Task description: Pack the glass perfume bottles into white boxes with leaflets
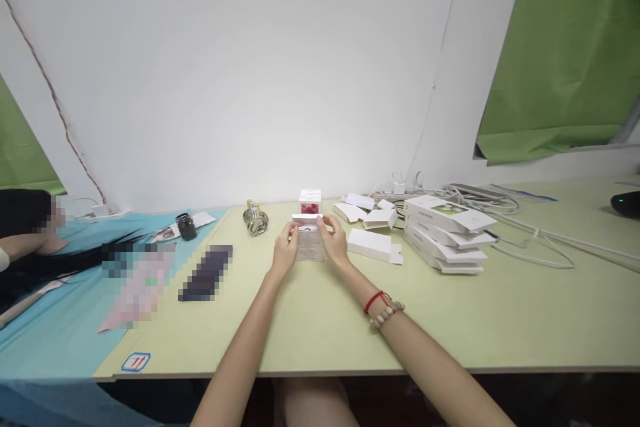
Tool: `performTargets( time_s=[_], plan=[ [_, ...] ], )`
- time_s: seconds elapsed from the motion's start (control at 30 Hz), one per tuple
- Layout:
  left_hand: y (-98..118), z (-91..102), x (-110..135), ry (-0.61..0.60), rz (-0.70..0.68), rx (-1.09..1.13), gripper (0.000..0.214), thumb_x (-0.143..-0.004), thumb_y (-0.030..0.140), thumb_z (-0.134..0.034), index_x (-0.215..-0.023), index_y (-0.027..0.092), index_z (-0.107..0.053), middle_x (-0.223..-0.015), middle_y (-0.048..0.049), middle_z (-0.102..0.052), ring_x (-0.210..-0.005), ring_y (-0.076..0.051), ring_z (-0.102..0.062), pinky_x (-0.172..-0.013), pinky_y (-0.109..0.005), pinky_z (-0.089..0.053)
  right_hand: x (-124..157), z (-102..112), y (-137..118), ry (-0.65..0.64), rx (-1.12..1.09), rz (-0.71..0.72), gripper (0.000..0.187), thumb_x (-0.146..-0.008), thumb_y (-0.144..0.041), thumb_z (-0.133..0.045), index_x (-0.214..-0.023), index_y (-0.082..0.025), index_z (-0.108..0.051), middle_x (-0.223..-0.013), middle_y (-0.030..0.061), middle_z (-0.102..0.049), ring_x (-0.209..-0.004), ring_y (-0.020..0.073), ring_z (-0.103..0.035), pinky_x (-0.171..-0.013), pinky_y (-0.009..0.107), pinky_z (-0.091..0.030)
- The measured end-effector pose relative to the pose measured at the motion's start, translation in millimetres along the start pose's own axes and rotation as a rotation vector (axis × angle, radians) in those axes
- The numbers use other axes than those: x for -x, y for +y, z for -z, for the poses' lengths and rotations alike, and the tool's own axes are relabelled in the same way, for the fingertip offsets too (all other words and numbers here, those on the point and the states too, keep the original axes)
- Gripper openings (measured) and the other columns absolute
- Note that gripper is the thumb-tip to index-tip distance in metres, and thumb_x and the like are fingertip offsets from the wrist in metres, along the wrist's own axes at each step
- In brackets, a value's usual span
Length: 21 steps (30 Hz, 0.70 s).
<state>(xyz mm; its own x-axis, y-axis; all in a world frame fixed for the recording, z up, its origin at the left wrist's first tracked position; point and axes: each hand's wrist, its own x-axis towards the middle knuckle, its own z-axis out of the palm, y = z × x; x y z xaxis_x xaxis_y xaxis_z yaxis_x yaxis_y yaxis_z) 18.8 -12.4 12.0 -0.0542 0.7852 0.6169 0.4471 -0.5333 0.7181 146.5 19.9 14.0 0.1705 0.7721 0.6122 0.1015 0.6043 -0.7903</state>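
My left hand [285, 251] and my right hand [333, 242] grip the two sides of a small white carton [309, 241] that stands on the pale green table [310, 327]. Its top flap is raised between my fingertips. Just behind it stands a closed white box with a red picture [310, 202]. Two small glass perfume bottles [255, 219] stand to the left of that. A flat white box [371, 244] lies right beside my right hand. My right wrist wears a red cord and a bead bracelet [383, 309].
A stack of flat white cartons [447, 235] sits to the right, with loose folded boxes [367, 210] behind. White cables [520, 230] run along the back right. A dark jar [187, 226] and a blue cloth [60, 333] lie left, where another person's sleeve [23, 213] shows.
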Motion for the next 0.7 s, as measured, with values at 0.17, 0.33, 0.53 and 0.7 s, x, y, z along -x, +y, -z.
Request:
performTargets(
  time_s=[0.17,0.33,0.53,0.7],
  plan=[
    [-2,-7.8,4,0.017,-0.002,0.022,0.030,-0.088,0.039,-0.032,-0.101,0.020,-0.050,-0.095,-0.0043,-0.061,-0.081,-0.014,-0.057,-0.070,-0.025,-0.043,1,2,-1,-0.064,0.004,0.059,0.026,-0.078,-0.038,-0.045,-0.089,-0.020,-0.060,-0.098,0.0058,-0.060,-0.084,0.0173,-0.058,-0.068,0.029,-0.051],
    [-12,-14.7,9,0.128,0.047,0.011,0.033,-0.086,0.040,-0.036,-0.114,0.022,-0.037,-0.103,-0.0072,-0.058,-0.089,-0.016,-0.058,-0.072,-0.027,-0.045,0,6,-2,-0.121,0.082,0.153,0.020,-0.077,-0.028,-0.045,-0.086,-0.023,-0.063,-0.095,0.0039,-0.059,-0.089,0.0177,-0.057,-0.070,0.030,-0.051],
    [-10,-13.9,10,0.135,-0.025,-0.116,0.036,-0.086,0.035,-0.038,-0.121,0.025,-0.034,-0.118,-0.0074,-0.050,-0.103,-0.017,-0.052,-0.083,-0.032,-0.044,-2,9,-1,-0.152,0.129,0.176,0.017,-0.073,-0.025,-0.047,-0.081,-0.022,-0.062,-0.094,0.0040,-0.059,-0.087,0.0179,-0.057,-0.066,0.030,-0.051],
    [-8,-11.9,9,0.097,-0.070,-0.166,0.031,-0.087,0.032,-0.037,-0.116,0.022,-0.043,-0.121,-0.0073,-0.049,-0.111,-0.017,-0.046,-0.089,-0.033,-0.041,-3,10,-2,-0.165,0.137,0.168,0.018,-0.075,-0.029,-0.047,-0.084,-0.022,-0.062,-0.094,0.0036,-0.059,-0.086,0.0174,-0.056,-0.066,0.030,-0.051]
  ],
)
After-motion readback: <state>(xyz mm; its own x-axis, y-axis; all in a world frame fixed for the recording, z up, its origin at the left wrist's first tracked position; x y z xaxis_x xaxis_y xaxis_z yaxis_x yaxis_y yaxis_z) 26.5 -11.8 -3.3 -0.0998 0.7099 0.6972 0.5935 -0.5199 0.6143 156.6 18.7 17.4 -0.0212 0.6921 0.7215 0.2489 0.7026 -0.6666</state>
